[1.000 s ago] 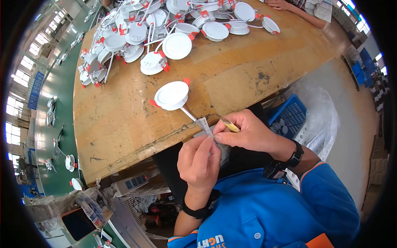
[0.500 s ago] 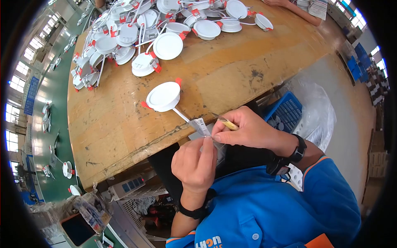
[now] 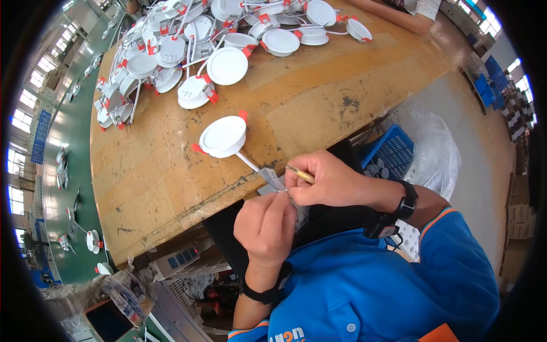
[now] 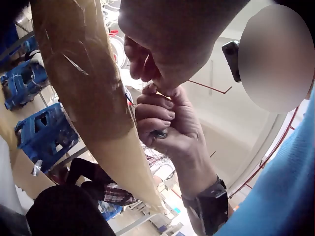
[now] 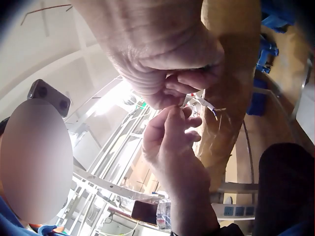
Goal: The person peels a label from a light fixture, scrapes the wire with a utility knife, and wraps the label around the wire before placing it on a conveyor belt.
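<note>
A round white downlight (image 3: 223, 137) with red clips lies face up near the table's front edge. Its white cable (image 3: 248, 162) runs toward both hands, with a grey-white tag (image 3: 272, 179) around its lower part. My left hand (image 3: 265, 225) pinches the cable's end between thumb and forefinger, below the tag. Close against those fingertips, my right hand (image 3: 330, 181) grips a small yellow-handled tool (image 3: 301, 174) and works at the same spot. Fine wire ends (image 5: 214, 112), one bluish, show beside the fingers in the right wrist view. Fingers hide the exact contact point.
A heap of white downlights (image 3: 171, 51) with red clips covers the table's far left. Another person's arm (image 3: 393, 14) rests at the far edge. A blue basket (image 3: 393, 153) stands right of the table; a power strip (image 3: 175, 262) sits below its front edge.
The head view has shifted slightly, moving the table left. My right hand has turned, so the tool's thin tip no longer points out plainly. The tag has twisted. Both hands stay close together.
</note>
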